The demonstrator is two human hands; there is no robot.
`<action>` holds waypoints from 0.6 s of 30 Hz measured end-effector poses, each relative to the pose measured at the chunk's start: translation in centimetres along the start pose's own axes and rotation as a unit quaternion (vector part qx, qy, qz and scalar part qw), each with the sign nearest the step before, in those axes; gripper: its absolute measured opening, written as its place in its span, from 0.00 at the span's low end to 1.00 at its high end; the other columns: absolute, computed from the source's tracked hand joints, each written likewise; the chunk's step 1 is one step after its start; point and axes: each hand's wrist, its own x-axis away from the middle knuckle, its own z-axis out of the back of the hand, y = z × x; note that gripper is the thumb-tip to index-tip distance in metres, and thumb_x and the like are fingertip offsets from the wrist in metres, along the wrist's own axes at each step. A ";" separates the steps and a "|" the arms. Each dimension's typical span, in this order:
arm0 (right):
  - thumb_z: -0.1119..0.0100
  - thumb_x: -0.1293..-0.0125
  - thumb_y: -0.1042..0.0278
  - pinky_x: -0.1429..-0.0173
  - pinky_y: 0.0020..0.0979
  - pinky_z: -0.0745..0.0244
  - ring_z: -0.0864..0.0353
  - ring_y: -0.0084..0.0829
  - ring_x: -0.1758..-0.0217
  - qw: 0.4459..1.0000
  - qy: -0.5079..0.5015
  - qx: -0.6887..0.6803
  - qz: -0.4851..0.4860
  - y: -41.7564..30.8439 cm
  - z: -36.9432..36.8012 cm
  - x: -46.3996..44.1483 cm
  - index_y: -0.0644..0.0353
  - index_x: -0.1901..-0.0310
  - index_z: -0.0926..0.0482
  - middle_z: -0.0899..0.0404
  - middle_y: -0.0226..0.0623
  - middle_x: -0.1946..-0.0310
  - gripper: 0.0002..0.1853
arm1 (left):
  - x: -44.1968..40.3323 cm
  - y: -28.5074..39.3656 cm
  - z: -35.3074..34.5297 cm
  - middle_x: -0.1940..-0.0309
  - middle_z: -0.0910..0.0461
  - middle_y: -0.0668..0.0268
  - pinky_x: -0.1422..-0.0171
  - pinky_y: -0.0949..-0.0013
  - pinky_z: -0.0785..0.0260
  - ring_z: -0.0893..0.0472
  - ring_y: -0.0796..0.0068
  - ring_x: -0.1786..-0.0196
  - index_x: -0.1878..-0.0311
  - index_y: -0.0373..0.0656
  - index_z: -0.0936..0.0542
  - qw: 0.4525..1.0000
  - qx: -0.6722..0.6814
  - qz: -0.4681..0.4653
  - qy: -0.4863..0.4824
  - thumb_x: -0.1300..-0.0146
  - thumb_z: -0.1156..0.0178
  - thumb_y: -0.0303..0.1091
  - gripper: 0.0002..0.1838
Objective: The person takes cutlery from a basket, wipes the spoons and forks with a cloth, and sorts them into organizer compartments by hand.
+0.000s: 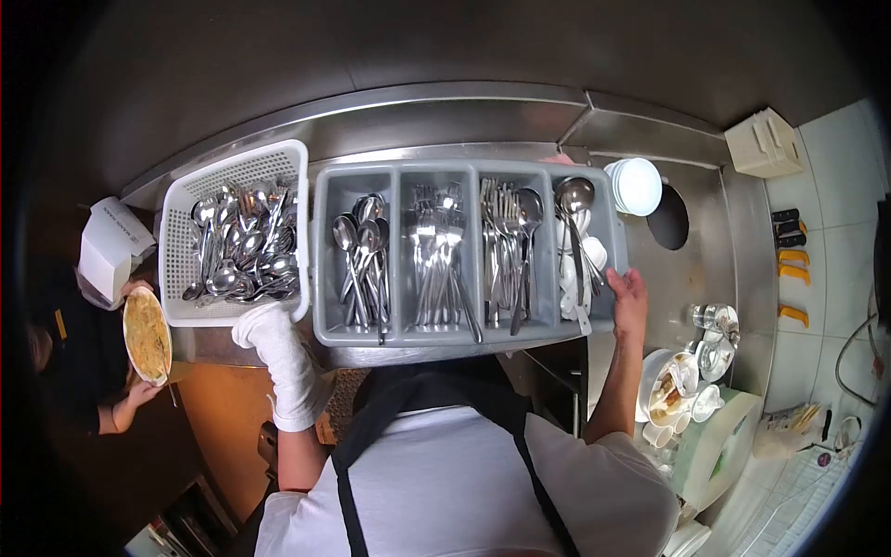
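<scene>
A grey cutlery tray (399, 251) lies in front of me, its compartments holding spoons (367, 255), forks (436, 260), and a mix of forks with a larger spoon (528, 218). Ladles (575, 195) and white spoons (568, 278) fill the rightmost section. My right hand (628, 302) grips the tray's right end, fingers at the rim. A white cloth (283, 348) covers my left hand (278, 362), hiding its fingers. That hand is at the lower right corner of a white perforated basket (302, 223) heaped with loose cutlery (246, 241).
At left, another person's hand (139, 395) holds an oval dish of food (147, 336) beside a white box (111, 243). White tubs (636, 186) stand near a round counter hole (668, 218). Used dishes (664, 390) and glasses (715, 339) crowd the right. Yellow-handled knives (794, 265) hang on the wall.
</scene>
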 end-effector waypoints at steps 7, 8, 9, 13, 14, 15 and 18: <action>0.27 0.40 0.56 0.45 0.24 0.36 0.27 0.22 0.54 0.999 -0.032 -0.032 -0.010 0.6 -0.3 -2.1 0.65 0.48 0.28 0.21 0.32 0.60 0.27 | 0.9 0.1 -0.7 0.81 0.26 0.73 0.76 0.75 0.46 0.30 0.87 0.78 0.80 0.49 0.24 1.000 -0.013 -0.005 0.007 0.50 0.51 0.23 0.10; 0.27 0.41 0.55 0.44 0.25 0.36 0.27 0.23 0.53 0.998 -0.045 -0.043 -0.015 0.3 -0.4 -2.3 0.65 0.47 0.28 0.21 0.34 0.59 0.28 | 1.1 0.0 -0.9 0.81 0.27 0.73 0.76 0.75 0.46 0.30 0.87 0.78 0.79 0.49 0.24 1.000 -0.015 -0.005 0.010 0.50 0.51 0.23 0.10; 0.27 0.41 0.56 0.44 0.25 0.36 0.26 0.23 0.52 0.999 -0.027 -0.015 -0.016 -0.6 -0.4 -2.3 0.66 0.47 0.28 0.21 0.35 0.58 0.29 | 1.2 -0.3 -0.8 0.81 0.27 0.73 0.76 0.75 0.46 0.30 0.87 0.78 0.79 0.49 0.24 1.000 -0.013 -0.010 0.015 0.50 0.51 0.23 0.10; 0.28 0.39 0.54 0.43 0.29 0.34 0.25 0.26 0.51 1.000 -0.019 0.007 0.008 0.7 -0.8 -4.9 0.69 0.47 0.26 0.20 0.37 0.57 0.29 | 1.6 -3.5 0.3 0.79 0.23 0.73 0.74 0.76 0.45 0.30 0.87 0.76 0.78 0.48 0.21 0.997 -0.045 -0.019 0.059 0.50 0.48 0.22 0.09; 0.29 0.39 0.54 0.43 0.30 0.33 0.25 0.27 0.52 0.999 -0.032 0.014 0.030 0.7 -0.6 -5.0 0.70 0.46 0.25 0.20 0.37 0.56 0.29 | 1.9 -3.4 0.0 0.79 0.23 0.74 0.74 0.77 0.47 0.32 0.89 0.76 0.78 0.48 0.20 0.995 -0.072 -0.003 0.063 0.50 0.46 0.21 0.09; 0.30 0.37 0.54 0.46 0.30 0.31 0.24 0.27 0.53 0.997 -0.062 0.028 0.041 1.7 0.3 -5.9 0.69 0.45 0.25 0.20 0.37 0.57 0.28 | 2.2 -2.7 -0.4 0.81 0.24 0.74 0.75 0.77 0.49 0.33 0.89 0.78 0.78 0.48 0.20 0.994 -0.085 0.007 0.063 0.49 0.46 0.21 0.10; 0.34 0.33 0.58 0.51 0.29 0.28 0.24 0.25 0.57 0.960 -0.011 0.266 0.087 -0.2 -0.3 -3.7 0.67 0.44 0.24 0.21 0.34 0.61 0.23 | 2.6 -0.7 -1.7 0.83 0.26 0.75 0.78 0.77 0.51 0.36 0.88 0.81 0.80 0.48 0.22 0.992 -0.101 0.034 0.069 0.44 0.47 0.24 0.11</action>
